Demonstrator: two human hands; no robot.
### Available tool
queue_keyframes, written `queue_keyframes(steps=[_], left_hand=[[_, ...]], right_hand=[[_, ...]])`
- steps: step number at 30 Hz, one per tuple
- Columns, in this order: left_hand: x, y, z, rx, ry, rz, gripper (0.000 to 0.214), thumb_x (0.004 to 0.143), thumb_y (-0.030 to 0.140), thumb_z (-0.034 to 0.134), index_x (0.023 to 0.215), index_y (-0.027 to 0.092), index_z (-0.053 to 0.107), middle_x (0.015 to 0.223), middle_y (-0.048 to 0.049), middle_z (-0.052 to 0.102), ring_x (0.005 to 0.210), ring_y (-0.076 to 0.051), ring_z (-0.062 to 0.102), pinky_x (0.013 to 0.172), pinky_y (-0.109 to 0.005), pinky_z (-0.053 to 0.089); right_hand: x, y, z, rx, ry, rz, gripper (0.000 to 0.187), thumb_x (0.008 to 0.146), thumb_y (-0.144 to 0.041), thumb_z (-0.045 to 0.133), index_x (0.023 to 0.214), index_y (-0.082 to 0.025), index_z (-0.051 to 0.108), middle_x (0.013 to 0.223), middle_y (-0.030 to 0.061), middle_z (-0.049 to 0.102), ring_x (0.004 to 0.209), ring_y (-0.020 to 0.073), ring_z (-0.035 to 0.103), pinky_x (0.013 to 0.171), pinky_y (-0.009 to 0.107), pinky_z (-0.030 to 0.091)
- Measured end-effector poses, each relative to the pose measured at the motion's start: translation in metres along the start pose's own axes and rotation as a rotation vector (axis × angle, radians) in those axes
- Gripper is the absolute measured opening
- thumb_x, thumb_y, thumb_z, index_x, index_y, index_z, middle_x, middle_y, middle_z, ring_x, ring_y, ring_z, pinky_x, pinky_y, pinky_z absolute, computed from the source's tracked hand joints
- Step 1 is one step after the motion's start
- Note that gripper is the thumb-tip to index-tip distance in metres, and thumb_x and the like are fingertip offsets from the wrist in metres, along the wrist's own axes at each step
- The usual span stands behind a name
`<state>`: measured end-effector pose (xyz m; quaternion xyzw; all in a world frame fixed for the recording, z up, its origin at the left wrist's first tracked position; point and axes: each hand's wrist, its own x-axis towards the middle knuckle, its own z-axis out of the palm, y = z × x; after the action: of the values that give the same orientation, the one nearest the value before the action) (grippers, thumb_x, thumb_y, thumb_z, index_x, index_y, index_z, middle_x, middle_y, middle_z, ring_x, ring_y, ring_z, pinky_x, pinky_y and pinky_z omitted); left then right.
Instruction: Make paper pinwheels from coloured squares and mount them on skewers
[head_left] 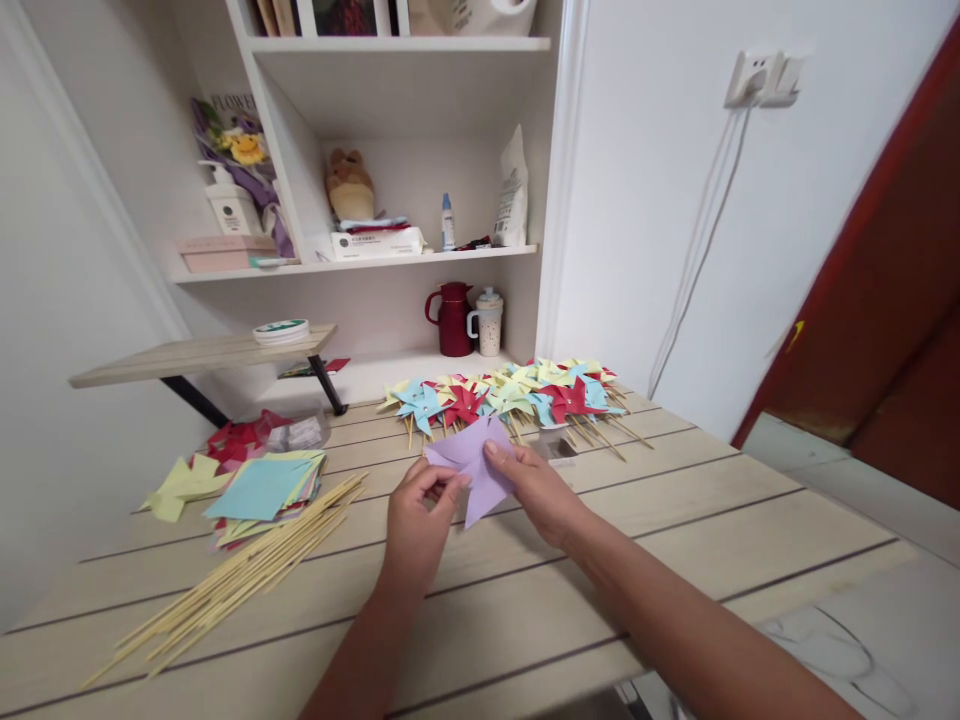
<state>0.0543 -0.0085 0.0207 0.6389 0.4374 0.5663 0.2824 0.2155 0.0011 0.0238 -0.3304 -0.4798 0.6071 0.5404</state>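
Observation:
A purple sheet of paper (491,488) with slits cut in from its corners is held up over the table. My left hand (424,505) pinches its left side between thumb and fingers. On the right side, my right hand (536,485) grips the paper with the thumb on top. Just behind my hands lie finished paper pinwheels (465,403) in red, blue and yellow on sticks. To the left are a stack of coloured paper squares (259,489) and a bundle of thin wooden sticks (247,570).
A small clear box (556,446) sits behind my right hand. At the left stands a raised wooden shelf (202,355) with a round white container (281,332). A red jug (454,320) and a cup (489,325) stand at the back.

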Motion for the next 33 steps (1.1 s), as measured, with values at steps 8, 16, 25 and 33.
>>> queue_keyframes(steps=[8, 16, 25, 33], left_hand=[[-0.004, 0.008, 0.002, 0.035, 0.008, 0.061, 0.011, 0.075, 0.029, 0.071, 0.067, 0.022, 0.074, 0.069, -0.0005, 0.058, 0.061, -0.014, 0.053, 0.058, -0.024, 0.043], [-0.007, 0.004, 0.005, 0.048, 0.052, 0.083, 0.003, 0.073, 0.027, 0.075, 0.072, 0.024, 0.074, 0.076, -0.0015, 0.062, 0.061, -0.014, 0.055, 0.063, -0.026, 0.046], [-0.001, -0.005, 0.006, -0.250, 0.033, -0.142, 0.064, 0.072, 0.042, 0.079, 0.128, 0.020, 0.057, 0.110, -0.0104, 0.066, 0.090, -0.020, 0.066, 0.086, -0.035, 0.051], [-0.002, 0.004, 0.010, -0.551, -0.068, -0.402, 0.047, 0.064, 0.037, 0.086, 0.104, 0.015, 0.072, 0.102, -0.0120, 0.077, 0.095, -0.025, 0.071, 0.087, -0.035, 0.053]], right_hand=[[-0.003, -0.005, 0.001, -0.070, 0.000, 0.007, 0.038, 0.065, -0.050, 0.083, 0.081, -0.016, 0.075, 0.071, 0.0033, 0.070, 0.062, 0.0147, 0.057, 0.062, 0.028, 0.042], [-0.003, -0.004, 0.002, -0.047, 0.044, -0.020, 0.033, 0.065, -0.044, 0.084, 0.082, -0.016, 0.076, 0.077, 0.0049, 0.073, 0.066, 0.0181, 0.062, 0.065, 0.031, 0.047], [0.004, 0.000, 0.003, 0.149, 0.162, -0.038, 0.041, 0.064, -0.043, 0.086, 0.093, -0.015, 0.076, 0.088, 0.0076, 0.077, 0.074, 0.0189, 0.066, 0.071, 0.031, 0.050], [0.003, 0.013, 0.010, 0.070, 0.097, -0.073, 0.041, 0.065, -0.048, 0.084, 0.090, -0.017, 0.077, 0.082, 0.0059, 0.076, 0.070, 0.0186, 0.065, 0.070, 0.032, 0.049]])
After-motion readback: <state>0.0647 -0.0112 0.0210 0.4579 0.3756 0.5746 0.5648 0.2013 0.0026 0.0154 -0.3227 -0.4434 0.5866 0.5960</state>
